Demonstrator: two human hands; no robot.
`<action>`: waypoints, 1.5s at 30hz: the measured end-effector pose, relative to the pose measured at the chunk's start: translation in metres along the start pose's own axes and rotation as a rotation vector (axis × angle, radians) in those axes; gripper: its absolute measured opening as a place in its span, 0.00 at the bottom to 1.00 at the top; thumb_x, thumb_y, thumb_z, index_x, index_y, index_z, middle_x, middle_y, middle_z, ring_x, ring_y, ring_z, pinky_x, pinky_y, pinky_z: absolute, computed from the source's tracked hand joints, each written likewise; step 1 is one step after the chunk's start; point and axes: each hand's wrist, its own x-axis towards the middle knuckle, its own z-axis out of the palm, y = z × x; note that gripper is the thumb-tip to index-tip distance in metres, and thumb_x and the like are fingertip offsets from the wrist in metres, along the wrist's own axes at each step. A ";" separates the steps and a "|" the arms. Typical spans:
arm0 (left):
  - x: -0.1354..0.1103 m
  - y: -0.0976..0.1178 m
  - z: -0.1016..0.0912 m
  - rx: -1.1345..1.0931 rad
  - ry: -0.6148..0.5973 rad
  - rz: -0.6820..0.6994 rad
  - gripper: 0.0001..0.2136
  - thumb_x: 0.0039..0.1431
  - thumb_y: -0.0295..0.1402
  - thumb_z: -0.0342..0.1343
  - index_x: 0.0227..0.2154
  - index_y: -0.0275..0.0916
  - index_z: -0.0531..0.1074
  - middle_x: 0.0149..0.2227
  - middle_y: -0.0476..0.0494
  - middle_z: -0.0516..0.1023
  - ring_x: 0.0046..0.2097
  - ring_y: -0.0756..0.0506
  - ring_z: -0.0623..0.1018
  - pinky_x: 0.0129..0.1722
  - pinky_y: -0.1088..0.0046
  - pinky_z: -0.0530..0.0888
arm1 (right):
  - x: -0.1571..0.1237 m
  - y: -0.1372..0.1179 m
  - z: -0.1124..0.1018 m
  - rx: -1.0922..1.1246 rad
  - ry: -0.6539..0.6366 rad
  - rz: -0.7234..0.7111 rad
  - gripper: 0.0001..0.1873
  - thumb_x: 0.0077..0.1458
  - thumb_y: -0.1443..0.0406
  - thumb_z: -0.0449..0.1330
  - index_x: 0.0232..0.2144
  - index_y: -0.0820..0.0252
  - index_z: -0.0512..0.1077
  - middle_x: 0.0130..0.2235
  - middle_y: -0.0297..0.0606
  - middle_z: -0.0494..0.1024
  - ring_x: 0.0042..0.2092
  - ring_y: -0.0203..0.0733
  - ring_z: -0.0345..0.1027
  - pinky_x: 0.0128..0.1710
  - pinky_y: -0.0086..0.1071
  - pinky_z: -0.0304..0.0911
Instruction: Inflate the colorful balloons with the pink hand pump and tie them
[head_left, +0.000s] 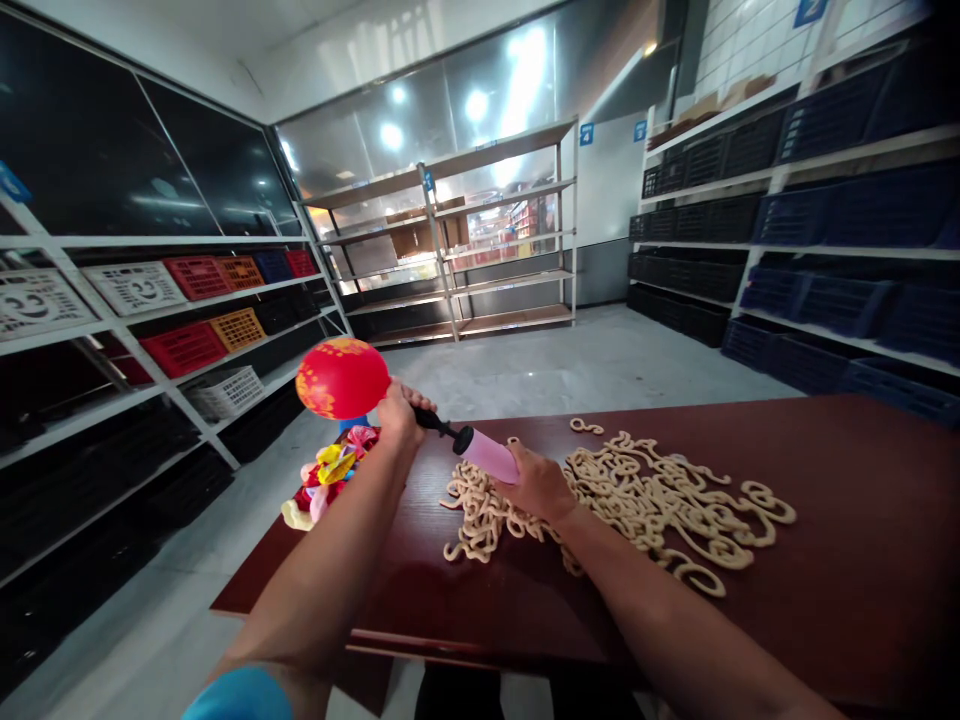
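Note:
A red balloon (343,377) with yellow print is partly inflated and sits on the black nozzle of a pink hand pump (486,452). My left hand (400,410) is closed around the balloon's neck at the nozzle, above the table's left end. My right hand (536,483) grips the pink pump body, which points up and left over the dark red table (862,560). Beneath my right hand spreads a heap of cream-coloured curly clips (660,500).
Several limp coloured balloons (330,475) lie piled at the table's left end. Shelving with red, orange and white crates (187,345) lines the left wall, dark blue crates (825,300) the right. An open metal rack (480,240) stands beyond the grey floor.

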 end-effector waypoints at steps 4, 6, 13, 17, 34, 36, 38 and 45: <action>0.019 0.057 -0.005 0.002 -0.019 0.076 0.16 0.55 0.35 0.46 0.17 0.40 0.47 0.12 0.56 0.51 0.14 0.53 0.58 0.17 0.76 0.62 | 0.001 -0.001 -0.001 0.018 -0.002 0.002 0.25 0.44 0.56 0.59 0.45 0.59 0.64 0.36 0.40 0.76 0.34 0.42 0.70 0.32 0.30 0.57; 0.028 0.078 -0.005 0.010 -0.022 0.109 0.16 0.54 0.34 0.46 0.17 0.40 0.47 0.12 0.56 0.51 0.14 0.54 0.57 0.16 0.76 0.61 | 0.002 -0.001 0.000 0.018 0.013 0.002 0.24 0.44 0.57 0.58 0.44 0.58 0.64 0.35 0.39 0.76 0.34 0.42 0.70 0.31 0.30 0.57; 0.023 0.047 -0.001 0.001 0.009 0.086 0.16 0.55 0.35 0.46 0.17 0.40 0.48 0.12 0.56 0.51 0.14 0.54 0.57 0.16 0.77 0.61 | 0.000 0.002 0.006 -0.031 -0.014 0.028 0.23 0.44 0.56 0.58 0.43 0.59 0.65 0.33 0.38 0.75 0.32 0.41 0.69 0.30 0.30 0.57; 0.003 -0.011 0.004 -0.006 0.008 0.023 0.17 0.56 0.38 0.46 0.17 0.40 0.48 0.12 0.56 0.51 0.13 0.53 0.57 0.16 0.76 0.61 | -0.001 0.003 0.004 -0.027 -0.013 0.034 0.27 0.45 0.56 0.58 0.47 0.59 0.63 0.35 0.40 0.76 0.33 0.42 0.70 0.31 0.31 0.57; 0.027 0.090 -0.008 -0.013 -0.019 0.121 0.16 0.53 0.31 0.47 0.17 0.40 0.45 0.12 0.56 0.49 0.14 0.54 0.57 0.16 0.77 0.61 | 0.002 -0.002 0.000 0.021 -0.008 -0.029 0.24 0.45 0.56 0.58 0.45 0.57 0.64 0.35 0.37 0.74 0.34 0.42 0.69 0.32 0.30 0.57; 0.029 0.091 -0.005 -0.004 -0.023 0.131 0.16 0.53 0.32 0.47 0.17 0.40 0.45 0.12 0.56 0.49 0.14 0.54 0.57 0.16 0.77 0.61 | 0.002 -0.002 0.002 0.010 -0.004 -0.016 0.23 0.45 0.56 0.58 0.43 0.58 0.65 0.34 0.38 0.74 0.34 0.42 0.69 0.32 0.31 0.57; 0.028 0.079 -0.002 -0.002 -0.025 0.127 0.16 0.53 0.34 0.47 0.17 0.40 0.46 0.12 0.56 0.50 0.14 0.54 0.57 0.16 0.77 0.60 | 0.001 -0.001 0.004 -0.001 -0.015 0.012 0.23 0.44 0.56 0.59 0.43 0.59 0.65 0.34 0.39 0.74 0.33 0.41 0.69 0.32 0.31 0.57; 0.003 -0.012 0.007 0.011 0.005 0.034 0.17 0.55 0.38 0.47 0.17 0.40 0.47 0.12 0.56 0.51 0.13 0.54 0.57 0.16 0.76 0.61 | 0.000 -0.001 0.001 -0.021 -0.028 0.058 0.23 0.45 0.55 0.58 0.44 0.58 0.65 0.34 0.38 0.75 0.33 0.42 0.69 0.31 0.30 0.56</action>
